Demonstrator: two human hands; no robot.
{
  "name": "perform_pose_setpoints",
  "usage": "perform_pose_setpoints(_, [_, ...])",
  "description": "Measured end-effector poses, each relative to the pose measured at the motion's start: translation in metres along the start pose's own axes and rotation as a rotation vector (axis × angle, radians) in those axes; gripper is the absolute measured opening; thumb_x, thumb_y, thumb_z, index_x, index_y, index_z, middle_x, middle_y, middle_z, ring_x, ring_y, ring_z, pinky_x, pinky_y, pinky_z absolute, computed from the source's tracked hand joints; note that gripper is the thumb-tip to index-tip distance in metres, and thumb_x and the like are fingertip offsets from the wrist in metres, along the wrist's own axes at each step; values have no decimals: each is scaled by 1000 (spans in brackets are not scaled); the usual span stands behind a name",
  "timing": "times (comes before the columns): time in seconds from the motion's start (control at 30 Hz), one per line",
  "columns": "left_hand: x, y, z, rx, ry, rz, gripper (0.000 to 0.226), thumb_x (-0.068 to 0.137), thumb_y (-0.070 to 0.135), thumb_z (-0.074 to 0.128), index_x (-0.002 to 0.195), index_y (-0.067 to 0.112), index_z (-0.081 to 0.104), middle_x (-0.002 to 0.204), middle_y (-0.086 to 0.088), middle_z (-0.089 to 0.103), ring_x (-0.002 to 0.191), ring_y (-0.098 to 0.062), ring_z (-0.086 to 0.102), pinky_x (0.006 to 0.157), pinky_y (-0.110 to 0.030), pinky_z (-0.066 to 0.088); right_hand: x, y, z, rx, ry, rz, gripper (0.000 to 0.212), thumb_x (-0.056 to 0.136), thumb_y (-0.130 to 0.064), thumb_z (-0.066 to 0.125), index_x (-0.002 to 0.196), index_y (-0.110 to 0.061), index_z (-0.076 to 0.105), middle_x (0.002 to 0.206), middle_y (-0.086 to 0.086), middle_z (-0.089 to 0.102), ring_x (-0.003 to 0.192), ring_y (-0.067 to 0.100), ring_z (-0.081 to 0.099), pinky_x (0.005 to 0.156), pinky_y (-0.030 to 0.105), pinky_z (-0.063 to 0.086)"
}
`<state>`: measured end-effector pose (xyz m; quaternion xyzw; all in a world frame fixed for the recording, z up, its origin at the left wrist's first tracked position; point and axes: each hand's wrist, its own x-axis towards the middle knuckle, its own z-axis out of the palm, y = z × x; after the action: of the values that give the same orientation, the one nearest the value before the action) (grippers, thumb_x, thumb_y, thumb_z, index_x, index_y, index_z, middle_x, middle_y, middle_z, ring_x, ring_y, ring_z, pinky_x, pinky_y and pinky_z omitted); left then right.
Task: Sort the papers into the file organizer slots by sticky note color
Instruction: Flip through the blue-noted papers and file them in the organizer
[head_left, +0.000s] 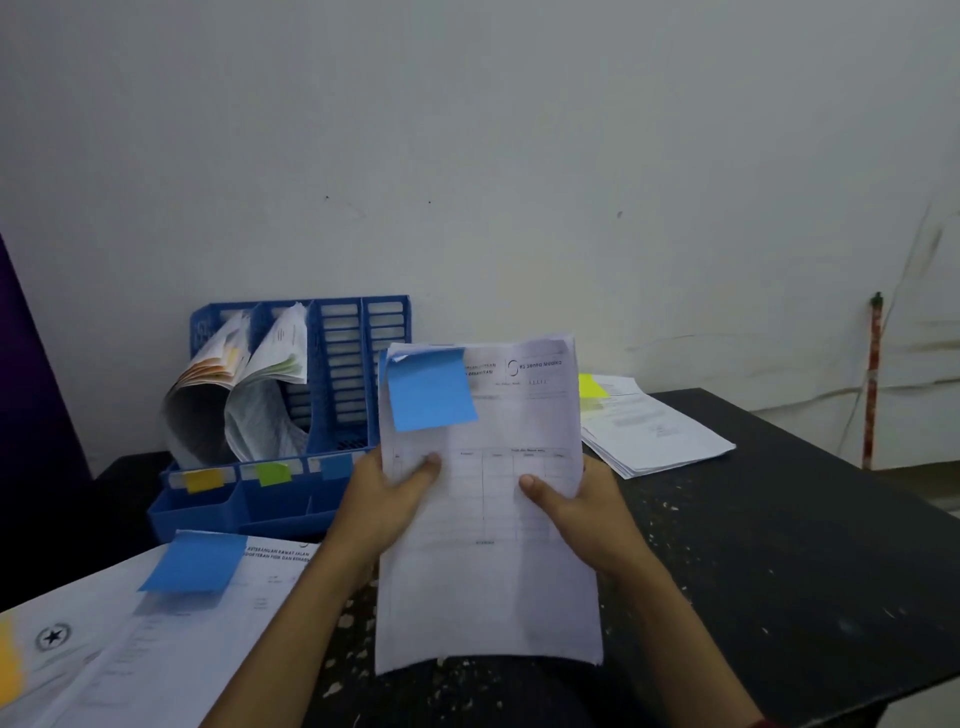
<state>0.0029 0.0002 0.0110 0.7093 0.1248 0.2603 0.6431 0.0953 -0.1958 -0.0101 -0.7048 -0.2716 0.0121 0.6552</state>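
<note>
I hold a bundle of white papers (488, 519) upright in front of me, with a blue sticky note (431, 389) on its top left corner. My left hand (387, 499) grips its left edge, thumb on the front. My right hand (571, 509) grips its right edge the same way. Behind and to the left stands the blue file organizer (337, 364). Its front carries a yellow tab (203, 479), a green tab (274, 473) and a blue tab (335, 465). The two left slots hold curled papers (244, 395); the slots to their right look empty.
A paper with a blue sticky note (195, 564) lies on a pile at the lower left. Another stack (654, 431) with a yellow-green note (591, 387) lies at the right on the black table (779, 545). A white wall is right behind.
</note>
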Motion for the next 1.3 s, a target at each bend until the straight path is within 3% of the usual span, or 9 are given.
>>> perform_pose_setpoints(0.2, [10,-21,-14,-142,-53,-153,23,89,23,73,111,23,67,107,-5,75,101,-25,71,89,-42,58,0,21,-5,19,-112,143,24,89,-14,74,112,-17,71,108,-3,76,98,14,73,87,37,59])
perform_pose_setpoints(0.33, [20,-39,-10,-174,-13,-177,24,90,17,72,111,25,64,107,-4,72,99,-22,68,83,-35,57,-1,32,-5,64,-199,224,28,89,-15,73,116,-14,70,109,-1,76,102,19,72,90,38,58])
perform_pose_setpoints(0.47, [24,-65,-6,-129,-36,-256,27,90,14,72,116,21,65,108,-5,74,101,-24,69,88,-39,57,1,45,-13,64,-293,360,35,87,-19,75,121,-14,68,113,0,75,103,21,72,91,40,58])
perform_pose_setpoints(0.6, [27,-89,-1,-103,-27,-302,22,92,9,69,110,22,64,103,-2,72,96,-19,67,74,-29,54,4,63,-19,18,-379,484,39,84,-21,79,122,-16,68,115,0,74,105,22,71,97,44,55])
perform_pose_setpoints(0.7, [30,-104,2,-70,-37,-294,26,92,8,69,107,28,63,108,-1,70,105,-18,64,83,-29,52,7,75,-18,-11,-361,509,46,78,-22,85,121,-16,69,114,0,74,106,23,71,100,49,52])
perform_pose_setpoints(0.87, [33,-113,1,-107,-8,-261,29,91,9,71,114,26,64,110,1,71,105,-15,64,86,-29,51,20,76,-12,-217,-186,439,67,69,-25,90,125,-24,53,118,-6,68,103,11,67,90,33,56])
perform_pose_setpoints(1.0, [33,-117,0,-142,-43,-227,33,89,4,71,113,26,66,108,1,73,104,-13,66,81,-24,51,41,74,7,-716,16,124,92,77,-35,82,149,-30,25,148,-2,40,136,23,39,110,44,40])
perform_pose_setpoints(1.13, [33,-119,1,-138,-49,-203,32,88,8,73,114,27,67,110,1,74,107,-15,67,86,-29,53,59,72,33,-865,48,-176,81,87,-44,70,153,-34,24,160,-8,24,147,17,22,116,47,29])
perform_pose_setpoints(1.3, [35,-121,-2,-82,-42,-167,34,88,12,74,118,27,66,110,3,74,106,-13,68,87,-32,56,41,105,66,-884,96,-357,67,89,-35,65,149,-27,36,155,-7,37,141,12,34,112,34,32])
